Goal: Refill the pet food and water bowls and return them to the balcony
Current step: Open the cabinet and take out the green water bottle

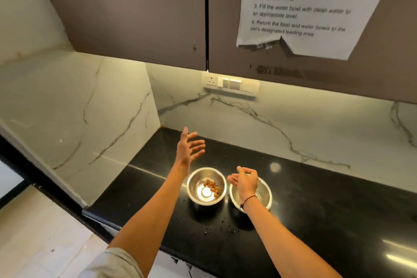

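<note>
shiny steel bowls [206,186], glossy black stone countertop [327,205]

Warm under-cabinet light glares off the black counter [316,221]; the fingers [196,149] blur, and wide-angle edges bend.

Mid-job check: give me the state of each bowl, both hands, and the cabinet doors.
Left bowl: upright on the counter, a few kibbles inside.
Right bowl: upright, contents hidden by the hand.
Left hand: open, raised, holding nothing.
Right hand: open, over the right bowl.
Cabinet doors: closed.
</note>
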